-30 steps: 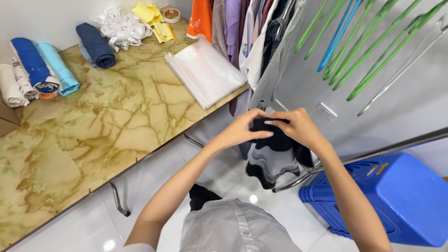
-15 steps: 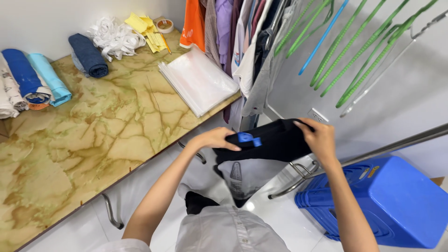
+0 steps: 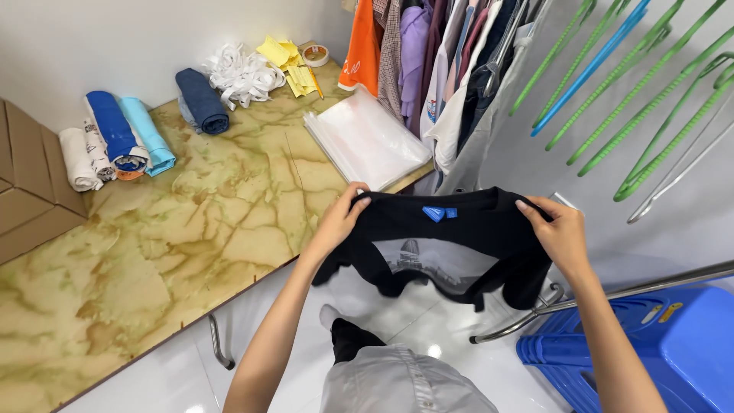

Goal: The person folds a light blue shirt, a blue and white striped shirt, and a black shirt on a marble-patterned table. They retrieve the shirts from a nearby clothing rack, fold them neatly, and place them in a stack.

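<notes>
**Black shirt held up by the shoulders beside the marbled table**

The left hand is pinched shut on one shoulder of the black T-shirt, and the right hand is clamped on the other shoulder, fingers curled over the top edge. Between them the shirt hangs in the air, stretched flat across the collar, its small blue neck label facing the camera and a pale printed picture showing through lower down. The hem dangles free above the white floor, just off the edge of the marbled table.

This looks like the spreading step: the garment is opened out and squared, but not yet laid down. By my reading, the next move calls for a swing to the left, lowering the shirt onto bare tabletop with both grips level so it lands flat and unwrinkled.

On the table's far side lie rolled garments in white, blue and light blue, with a dark blue roll near them, and a stack of clear plastic bags sits near the corner. Hanging clothes crowd the rack behind it, green hangers slant overhead, and a blue plastic bin stands at lower right.
</notes>
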